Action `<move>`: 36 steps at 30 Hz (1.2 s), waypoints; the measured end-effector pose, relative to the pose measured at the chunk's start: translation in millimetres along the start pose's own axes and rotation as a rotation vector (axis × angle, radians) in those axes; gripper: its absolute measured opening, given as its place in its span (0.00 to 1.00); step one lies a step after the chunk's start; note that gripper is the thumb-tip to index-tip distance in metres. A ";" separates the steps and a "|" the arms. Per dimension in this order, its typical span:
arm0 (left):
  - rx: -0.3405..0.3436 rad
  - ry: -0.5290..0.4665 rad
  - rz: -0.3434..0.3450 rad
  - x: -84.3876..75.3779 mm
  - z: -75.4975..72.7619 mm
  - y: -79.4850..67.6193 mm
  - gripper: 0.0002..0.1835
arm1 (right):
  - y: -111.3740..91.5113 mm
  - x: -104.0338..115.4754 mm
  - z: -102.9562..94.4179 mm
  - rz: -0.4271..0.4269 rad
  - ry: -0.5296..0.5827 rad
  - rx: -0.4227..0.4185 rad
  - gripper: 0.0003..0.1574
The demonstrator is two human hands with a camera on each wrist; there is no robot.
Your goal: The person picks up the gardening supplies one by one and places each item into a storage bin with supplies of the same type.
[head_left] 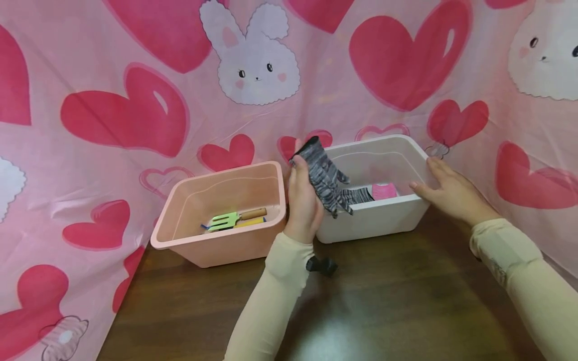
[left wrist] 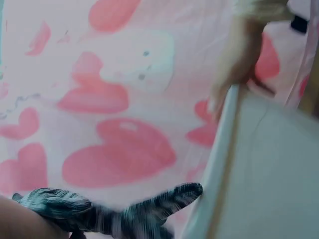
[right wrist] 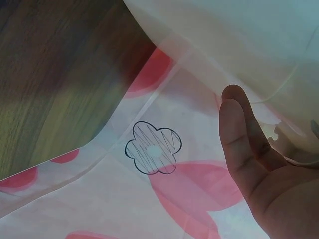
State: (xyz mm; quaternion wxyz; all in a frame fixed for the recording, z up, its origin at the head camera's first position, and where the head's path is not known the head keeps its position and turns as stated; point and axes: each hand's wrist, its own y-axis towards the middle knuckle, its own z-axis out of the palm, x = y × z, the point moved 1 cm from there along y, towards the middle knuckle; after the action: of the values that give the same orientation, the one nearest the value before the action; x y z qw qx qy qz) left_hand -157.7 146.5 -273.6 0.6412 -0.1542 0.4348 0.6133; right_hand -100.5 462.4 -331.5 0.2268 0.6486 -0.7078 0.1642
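My left hand (head_left: 301, 193) grips a grey striped glove (head_left: 326, 178) and holds it up between the two bins, its fingers dangling over the front left rim of the white bin (head_left: 377, 220). In the left wrist view the same glove (left wrist: 114, 214) shows blurred at the bottom beside the white bin wall (left wrist: 271, 174). My right hand (head_left: 447, 188) rests with straight fingers on the white bin's right rim; in the right wrist view its fingers (right wrist: 244, 134) lie against the bin wall (right wrist: 249, 45). Inside the white bin lie more striped fabric and a pink item (head_left: 384, 190).
A pink bin (head_left: 217, 245) stands left of the white one and holds a green-headed tool with a wooden handle (head_left: 235, 218). Both bins sit on a dark wooden table (head_left: 361, 301). A pink cloth with hearts and bunnies (head_left: 135, 110) hangs behind and drapes over the sides.
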 end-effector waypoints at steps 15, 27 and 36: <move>-0.051 1.085 0.054 17.5 -0.2 42.8 0.32 | -2.1 2.6 1.2 -0.038 -0.002 -0.058 0.60; 0.537 1.401 -0.210 39.1 -1.0 12.1 0.30 | 2.3 5.8 5.8 -0.050 0.001 -0.062 0.60; 0.481 1.507 0.047 8.5 -33.9 -4.1 0.22 | -0.7 1.7 3.3 -0.043 0.001 -0.044 0.60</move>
State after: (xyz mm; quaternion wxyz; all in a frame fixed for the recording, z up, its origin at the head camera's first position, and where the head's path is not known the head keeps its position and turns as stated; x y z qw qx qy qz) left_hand -167.5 126.4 -300.8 0.1765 -0.3761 0.8756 0.2464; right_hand -100.2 459.2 -333.4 0.2447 0.6584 -0.6970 0.1442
